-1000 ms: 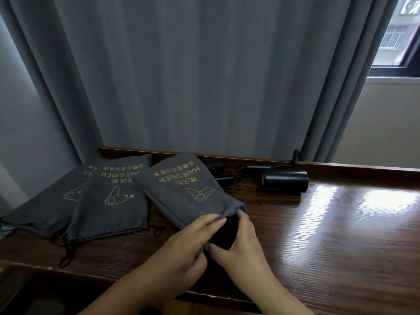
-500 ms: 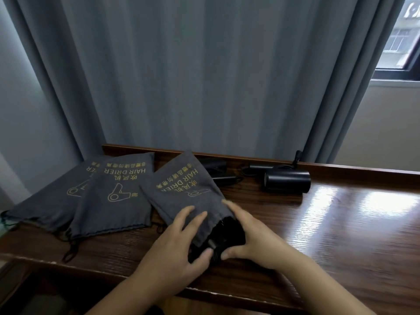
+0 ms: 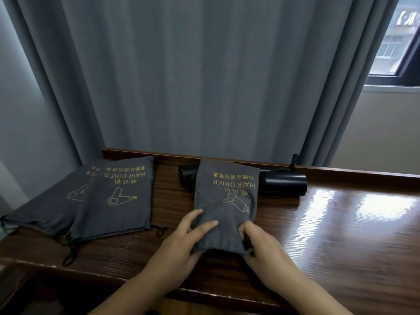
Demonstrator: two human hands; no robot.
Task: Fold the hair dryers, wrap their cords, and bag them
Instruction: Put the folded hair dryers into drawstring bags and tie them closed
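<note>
Grey curtain [image 3: 204, 76] hangs full-width behind a dark wooden desk [image 3: 341, 235]; a window [image 3: 395, 42] shows at upper right. On the desk's left, 2 flat grey drawstring bags lie overlapped: the far-left bag [image 3: 45, 208] partly under the second bag [image 3: 118, 196], both printed "HAIR DRIER" in gold. At centre lies the third bag [image 3: 227, 201], its mouth toward the person and its far end lying over the black items behind it. Against the desk's rear rail, a black hair dryer [image 3: 284, 184] lies on its side to the right, and another black dryer part [image 3: 187, 176] shows to the left. Left hand [image 3: 181, 242] grips the third bag's left edge, fingers on top of the fabric. Right hand [image 3: 259, 242] pinches its right edge near the mouth, fingers curled into the cloth.
</note>
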